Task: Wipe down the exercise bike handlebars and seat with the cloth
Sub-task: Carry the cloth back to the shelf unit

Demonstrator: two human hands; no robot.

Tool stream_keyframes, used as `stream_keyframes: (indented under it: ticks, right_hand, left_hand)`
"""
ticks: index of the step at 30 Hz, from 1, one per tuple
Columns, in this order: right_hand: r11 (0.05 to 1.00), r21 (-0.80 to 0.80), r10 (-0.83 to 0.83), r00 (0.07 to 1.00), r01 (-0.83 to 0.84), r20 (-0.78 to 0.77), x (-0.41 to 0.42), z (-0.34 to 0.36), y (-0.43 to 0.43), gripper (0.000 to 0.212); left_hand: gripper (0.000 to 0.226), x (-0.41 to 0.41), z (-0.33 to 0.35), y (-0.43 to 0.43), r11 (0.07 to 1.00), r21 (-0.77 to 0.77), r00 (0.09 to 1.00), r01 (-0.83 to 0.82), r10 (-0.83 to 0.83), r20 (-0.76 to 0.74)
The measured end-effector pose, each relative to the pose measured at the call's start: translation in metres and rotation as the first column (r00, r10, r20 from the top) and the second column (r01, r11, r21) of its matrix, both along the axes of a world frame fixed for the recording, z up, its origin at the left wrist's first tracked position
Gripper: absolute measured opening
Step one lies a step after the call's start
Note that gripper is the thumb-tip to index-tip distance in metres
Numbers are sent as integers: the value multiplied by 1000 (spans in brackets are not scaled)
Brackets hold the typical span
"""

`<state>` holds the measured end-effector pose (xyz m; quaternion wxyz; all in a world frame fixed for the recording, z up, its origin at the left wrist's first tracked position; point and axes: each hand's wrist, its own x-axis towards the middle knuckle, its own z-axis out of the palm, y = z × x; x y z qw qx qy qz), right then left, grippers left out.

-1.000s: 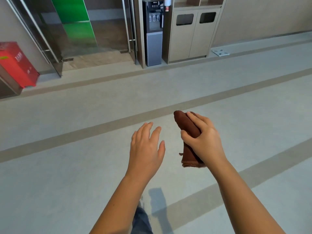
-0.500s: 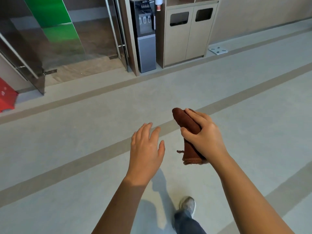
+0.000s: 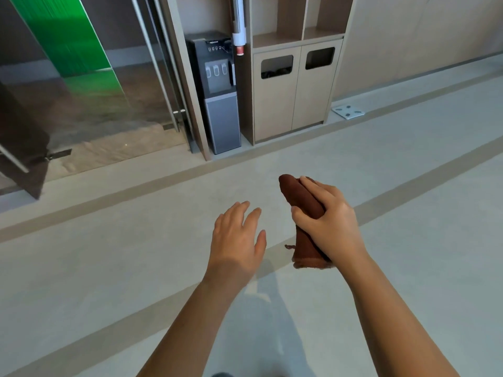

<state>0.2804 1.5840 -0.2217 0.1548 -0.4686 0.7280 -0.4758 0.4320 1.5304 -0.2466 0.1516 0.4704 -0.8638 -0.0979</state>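
Note:
A folded brown cloth [image 3: 295,198] is gripped in my right hand [image 3: 328,224], held upright in front of me above the grey floor. Its frayed lower end hangs out below my palm. My left hand [image 3: 235,238] hovers flat beside it to the left, fingers apart and holding nothing, a short gap away from the cloth. No exercise bike shows in the head view.
Ahead stand a dark water dispenser [image 3: 217,91] and a beige bin cabinet [image 3: 294,93] with two slots against the wall. A glass door [image 3: 81,85] with a green panel is at the left. A white scale [image 3: 348,112] lies on the floor at the right.
The view has swung left-to-right and closer to the wall: dispenser and cabinet now sit nearer the centre, the red box is out of sight. Both hands keep the same pose.

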Motion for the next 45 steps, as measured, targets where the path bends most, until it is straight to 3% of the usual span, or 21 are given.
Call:
stream_keyframes:
  ticks: [4, 8, 17, 22, 28, 37, 45]
  right_hand:
    - [1000, 26, -3, 1000, 3, -9, -36, -6, -56, 54]
    - [998, 46, -34, 999, 34, -16, -69, -16, -127, 54]
    - [991, 99, 101, 981, -86, -166, -103, -2, -383, 56]
    - [986, 83, 156, 972, -143, -176, -111, 0, -507, 58]
    - [983, 105, 161, 980, -149, -115, -142, -18, -601, 57]
    - [987, 23, 162, 983, -160, -90, -248, -22, -768, 55]
    - [981, -25, 188, 977, -191, -102, -354, 19, -913, 55]
  left_hand:
    - [37, -41, -1, -55, 995, -73, 990, 70, -79, -119]
    - [45, -76, -13, -131, 996, 11, 995, 84, -83, -59]
    - [49, -114, -27, -368, 998, 28, 992, -48, 51, -114]
    - [51, -116, -16, -484, 988, 29, 986, -153, 154, -61]
    - [52, -138, -15, -576, 985, 41, 986, -167, 167, 15]
    - [48, -239, -12, -739, 987, -33, 987, -160, 160, -7]
    - [44, -337, 31, -880, 974, -138, 983, -177, 167, -82]
